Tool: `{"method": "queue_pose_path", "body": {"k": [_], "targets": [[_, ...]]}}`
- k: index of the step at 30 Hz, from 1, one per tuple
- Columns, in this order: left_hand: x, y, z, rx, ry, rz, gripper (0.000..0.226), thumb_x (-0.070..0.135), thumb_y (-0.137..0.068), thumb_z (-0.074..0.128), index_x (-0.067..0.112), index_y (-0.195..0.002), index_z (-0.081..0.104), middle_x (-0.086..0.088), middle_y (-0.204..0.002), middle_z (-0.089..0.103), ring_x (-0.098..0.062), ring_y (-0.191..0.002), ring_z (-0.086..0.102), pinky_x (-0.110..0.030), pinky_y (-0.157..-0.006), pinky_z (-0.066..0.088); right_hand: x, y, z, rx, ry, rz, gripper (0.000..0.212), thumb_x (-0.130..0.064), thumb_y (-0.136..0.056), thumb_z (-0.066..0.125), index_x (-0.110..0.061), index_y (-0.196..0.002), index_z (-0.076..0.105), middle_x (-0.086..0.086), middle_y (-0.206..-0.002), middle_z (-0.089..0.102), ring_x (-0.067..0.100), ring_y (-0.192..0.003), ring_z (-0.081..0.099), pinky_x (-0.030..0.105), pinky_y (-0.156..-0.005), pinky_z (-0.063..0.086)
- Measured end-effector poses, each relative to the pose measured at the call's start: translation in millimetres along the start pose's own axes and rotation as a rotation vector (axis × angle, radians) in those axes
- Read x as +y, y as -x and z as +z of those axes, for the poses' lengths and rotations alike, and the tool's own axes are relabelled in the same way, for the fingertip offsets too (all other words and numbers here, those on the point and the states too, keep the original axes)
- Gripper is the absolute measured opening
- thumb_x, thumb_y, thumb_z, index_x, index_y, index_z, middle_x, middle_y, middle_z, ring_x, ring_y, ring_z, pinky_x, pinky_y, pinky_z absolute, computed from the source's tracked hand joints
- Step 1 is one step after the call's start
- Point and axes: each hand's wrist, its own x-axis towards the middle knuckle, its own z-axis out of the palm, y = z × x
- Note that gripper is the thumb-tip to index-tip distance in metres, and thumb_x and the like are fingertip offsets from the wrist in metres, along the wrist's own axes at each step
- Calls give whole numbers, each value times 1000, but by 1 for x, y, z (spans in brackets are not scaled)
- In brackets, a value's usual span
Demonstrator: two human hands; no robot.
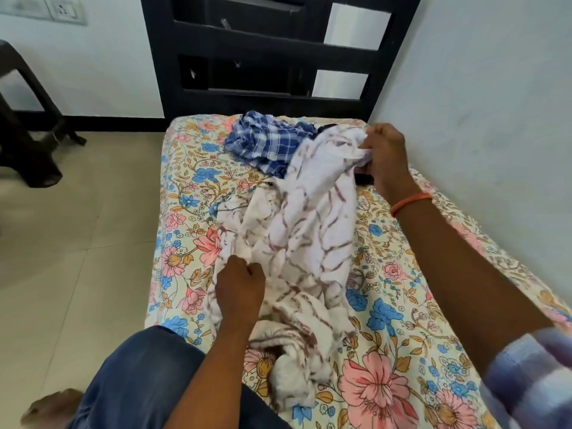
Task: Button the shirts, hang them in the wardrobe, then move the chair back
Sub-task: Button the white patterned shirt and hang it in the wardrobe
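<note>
Both hands are gripping the white shirt (309,230) on the bed (402,351): left hand (240,284) nearer, right hand (385,156) farther.

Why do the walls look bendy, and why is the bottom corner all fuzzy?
Head view: the wide-angle lens bends straight lines near the edges, like the wall and the dark headboard; the checked sleeve sits close to the camera and blurs; soft daylight, no hard shadows, leaves the white shirt in both hands clear.

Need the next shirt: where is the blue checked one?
In the head view the blue checked shirt lies crumpled at the bed's far end, beside the white patterned shirt.
</note>
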Motion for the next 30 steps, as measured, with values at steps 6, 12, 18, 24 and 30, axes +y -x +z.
{"method": "queue_pose_path", "body": {"k": [6,12,18,24,30], "targets": [[-2,-3,1,-8,197,-114,18,14,-88,55,6,-73,49,-2,-62,50,-25,-60,51,-27,-49,23,123,77,-12,-391,103,536,40,-29,-93,64,3,-117,61,20,-110,66,30,-93,65,45,-85,53],[0,12,2,110,58,110,30,13,-82,64,13,-109,52,-5,-107,53,-22,-94,52,-31,-72,40,147,110,-2,-44,-98,417,18,-4,-91,66,-10,-74,62,14,-86,67,28,-81,63,43,-80,55],[24,30,10,-192,508,113,21,47,-90,64,26,-94,63,8,-82,67,-3,-72,64,-22,-62,48,90,148,42,-369,-78,55,29,4,-93,60,-9,-118,67,8,-84,66,12,-73,65,20,-67,53],[14,14,10,-327,926,-215,20,33,-95,62,15,-93,71,-14,-92,74,-32,-82,70,-41,-71,58,107,174,59,-136,-249,261,11,-9,-94,61,-10,-99,71,5,-97,73,25,-88,70,40,-74,59],[18,10,11,-404,1180,-356,16,13,-101,52,9,-103,67,-12,-95,72,-23,-82,68,-33,-69,56,143,177,43,-319,296,155,29,-38,-86,75,-17,-106,68,3,-104,70,20,-100,66,36,-85,53]]}}
